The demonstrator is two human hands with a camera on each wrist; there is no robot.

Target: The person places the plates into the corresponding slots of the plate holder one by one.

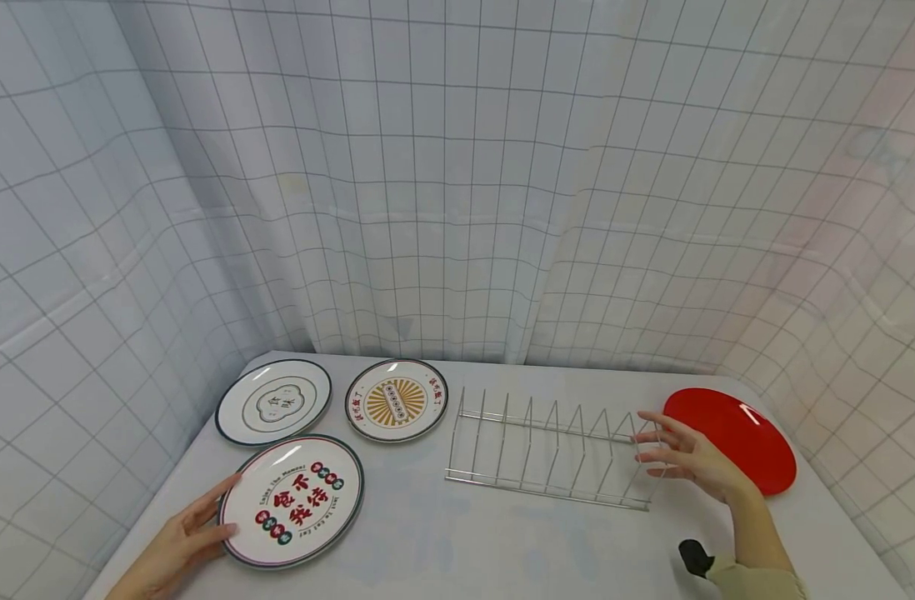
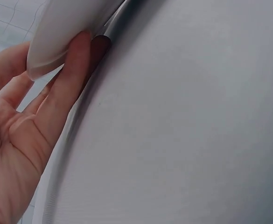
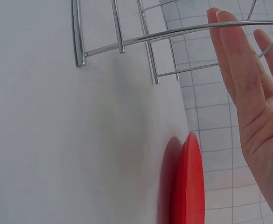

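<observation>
At the front left, my left hand [image 1: 176, 546] grips the left rim of a white plate [image 1: 292, 504] with red and green printing and a dark green edge. In the left wrist view that plate [image 2: 64, 32] is tilted between my thumb and fingers. My right hand [image 1: 690, 457] is at the right end of a wire plate rack [image 1: 551, 450], its fingers spread and fairly straight beside the end wires. Seen from the right wrist, the fingers [image 3: 248, 65] overlap the rack's end wire [image 3: 187, 31]; whether they touch it I cannot tell.
A white plate with a grey emblem [image 1: 273, 402] lies at the back left. Beside it is a plate with a yellow sunburst [image 1: 397, 400]. A red oval plate [image 1: 727, 437] lies right of the rack. Checked curtains [image 1: 457, 208] enclose the white table [image 1: 457, 542].
</observation>
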